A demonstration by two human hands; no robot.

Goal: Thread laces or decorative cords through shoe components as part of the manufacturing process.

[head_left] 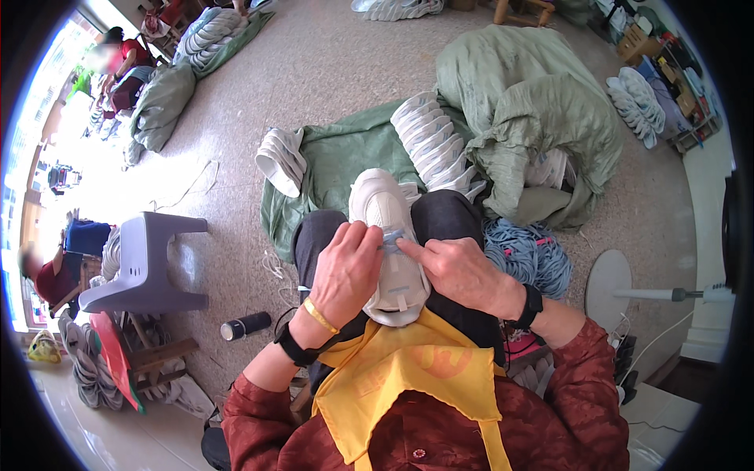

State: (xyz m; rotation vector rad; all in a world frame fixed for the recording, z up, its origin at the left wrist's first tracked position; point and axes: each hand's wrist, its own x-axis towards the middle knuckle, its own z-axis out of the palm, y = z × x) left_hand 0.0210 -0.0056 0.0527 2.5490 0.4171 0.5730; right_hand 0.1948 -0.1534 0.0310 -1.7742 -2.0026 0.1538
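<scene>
White mesh sneaker (389, 235) lies on lap. Left hand (345, 271) and right hand (459, 271) both pinch its pale blue lace (393, 237) at the tongue.

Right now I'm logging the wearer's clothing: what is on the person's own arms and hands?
Both hands, left hand and right hand, are bare. Dark red patterned sleeves cover the forearms. The left wrist carries a gold bangle and a black band; the right wrist a black watch-like band.
</scene>
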